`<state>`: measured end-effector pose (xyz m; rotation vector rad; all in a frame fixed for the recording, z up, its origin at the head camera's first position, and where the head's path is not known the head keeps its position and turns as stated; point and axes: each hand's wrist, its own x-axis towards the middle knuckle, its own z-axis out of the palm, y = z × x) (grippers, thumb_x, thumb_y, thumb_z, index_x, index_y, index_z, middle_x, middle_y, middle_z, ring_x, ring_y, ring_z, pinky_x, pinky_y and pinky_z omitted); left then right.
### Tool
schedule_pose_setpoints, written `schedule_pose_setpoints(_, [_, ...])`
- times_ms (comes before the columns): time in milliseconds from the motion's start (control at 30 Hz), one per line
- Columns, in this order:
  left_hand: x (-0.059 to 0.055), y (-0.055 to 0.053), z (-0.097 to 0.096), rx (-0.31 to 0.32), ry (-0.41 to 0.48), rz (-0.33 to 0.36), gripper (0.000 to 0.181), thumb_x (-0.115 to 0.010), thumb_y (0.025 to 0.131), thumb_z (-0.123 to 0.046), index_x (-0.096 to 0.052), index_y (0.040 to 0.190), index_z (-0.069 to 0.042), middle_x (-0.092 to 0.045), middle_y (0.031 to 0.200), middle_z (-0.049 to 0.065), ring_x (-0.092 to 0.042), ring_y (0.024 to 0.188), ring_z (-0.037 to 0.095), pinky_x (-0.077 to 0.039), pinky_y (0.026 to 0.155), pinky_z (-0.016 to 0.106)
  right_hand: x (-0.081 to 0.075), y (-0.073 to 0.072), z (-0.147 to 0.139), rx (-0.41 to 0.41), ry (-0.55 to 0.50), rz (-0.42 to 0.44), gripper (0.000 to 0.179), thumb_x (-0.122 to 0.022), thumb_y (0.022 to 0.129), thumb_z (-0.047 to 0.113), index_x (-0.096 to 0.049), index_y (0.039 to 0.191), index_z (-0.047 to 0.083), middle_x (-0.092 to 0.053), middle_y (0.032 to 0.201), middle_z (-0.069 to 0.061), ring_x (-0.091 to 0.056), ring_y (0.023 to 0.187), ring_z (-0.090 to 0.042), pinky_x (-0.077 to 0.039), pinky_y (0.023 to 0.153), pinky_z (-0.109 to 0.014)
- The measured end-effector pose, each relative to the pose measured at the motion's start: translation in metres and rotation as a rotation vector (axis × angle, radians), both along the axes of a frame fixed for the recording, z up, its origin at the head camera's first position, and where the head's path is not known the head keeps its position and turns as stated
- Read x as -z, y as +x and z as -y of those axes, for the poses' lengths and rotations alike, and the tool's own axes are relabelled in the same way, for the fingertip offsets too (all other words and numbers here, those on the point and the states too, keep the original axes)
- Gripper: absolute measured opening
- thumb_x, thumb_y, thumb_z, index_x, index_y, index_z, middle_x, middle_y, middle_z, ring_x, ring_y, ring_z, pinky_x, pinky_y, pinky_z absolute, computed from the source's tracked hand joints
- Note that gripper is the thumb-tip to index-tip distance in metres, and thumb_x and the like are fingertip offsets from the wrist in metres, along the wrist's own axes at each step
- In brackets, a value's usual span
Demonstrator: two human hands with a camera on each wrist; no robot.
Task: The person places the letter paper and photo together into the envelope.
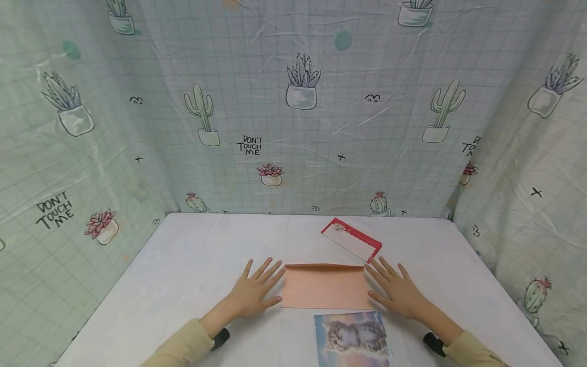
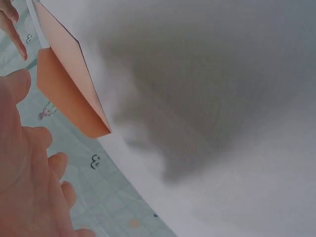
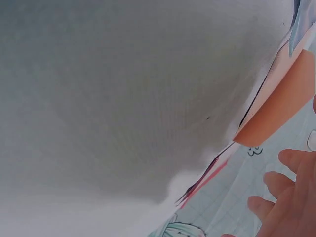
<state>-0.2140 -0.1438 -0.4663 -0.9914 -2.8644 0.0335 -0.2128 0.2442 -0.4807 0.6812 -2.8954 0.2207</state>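
Note:
A peach-orange paper envelope (image 1: 327,290) lies on the white table, its flap (image 2: 69,98) raised along the far edge. To its left is my left hand (image 1: 254,291), fingers spread and straight, with the fingertips close to the envelope's side. My right hand (image 1: 395,289) mirrors it on the other side, fingers also spread, the tips at the envelope's right edge. Neither hand holds anything. Just nearer than the envelope lies a card with a kitten picture (image 1: 353,336), its lower end cut off by the frame. Both wrist views show the flap standing up off the table.
Beyond the envelope, a red-bordered white card (image 1: 350,239) lies at an angle, near my right fingertips. The white tabletop (image 1: 206,244) ends at a hanging cloth (image 1: 293,132) printed with cacti, which surrounds it at the back and both sides.

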Motion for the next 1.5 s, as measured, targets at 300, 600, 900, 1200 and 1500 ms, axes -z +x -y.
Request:
schedule_pose_setpoints(300, [0.005,-0.005,-0.011,0.114,0.009,-0.06,0.065,-0.044,0.088,-0.05,-0.028,0.141,-0.017,-0.027,0.147,0.005,-0.021,0.136,0.028,-0.016,0.103,0.061,0.001,0.0,0.009,-0.109,0.012,-0.061,0.061,-0.052,0.086,0.042,-0.034,0.138,0.015,-0.03,0.146,-0.007,0.007,0.138,-0.006,-0.017,0.1,-0.061])
schedule_pose_setpoints(600, [0.011,-0.011,-0.024,0.172,-0.051,-0.139,0.063,-0.046,0.086,-0.051,-0.034,0.139,-0.017,-0.032,0.145,0.002,-0.027,0.135,0.025,-0.023,0.102,0.058,0.001,-0.003,0.015,-0.145,0.075,-0.086,0.059,-0.051,0.087,0.043,-0.036,0.137,0.016,-0.031,0.146,-0.005,-0.026,0.134,-0.029,-0.021,0.1,-0.061])
schedule_pose_setpoints(900, [0.019,-0.017,-0.029,0.227,-0.148,-0.346,0.067,-0.046,0.081,-0.06,-0.04,0.135,-0.019,-0.038,0.141,0.0,-0.036,0.13,0.021,-0.033,0.098,0.054,0.002,-0.004,0.02,-0.242,0.083,-0.218,0.061,-0.059,0.082,0.038,-0.042,0.133,0.012,-0.039,0.14,-0.008,-0.012,0.14,-0.018,-0.027,0.094,-0.062])
schedule_pose_setpoints(1200, [0.017,-0.019,-0.029,0.222,-0.222,-0.376,0.07,-0.044,0.078,-0.065,-0.041,0.134,-0.022,-0.039,0.141,-0.001,-0.036,0.13,0.02,-0.034,0.098,0.051,0.001,-0.009,0.026,-0.303,0.132,-0.234,0.058,-0.06,0.081,0.038,-0.047,0.13,0.011,-0.041,0.139,-0.009,-0.036,0.126,-0.034,-0.029,0.092,-0.063])
schedule_pose_setpoints(1500, [0.016,-0.019,-0.029,0.239,-0.25,-0.431,0.069,-0.042,0.077,-0.066,-0.044,0.132,-0.025,-0.042,0.138,-0.003,-0.04,0.127,0.018,-0.036,0.096,0.05,0.005,-0.016,0.028,-0.363,0.152,-0.265,0.059,-0.063,0.078,0.036,-0.047,0.13,0.011,-0.041,0.139,-0.009,-0.038,0.125,-0.036,-0.03,0.09,-0.063])
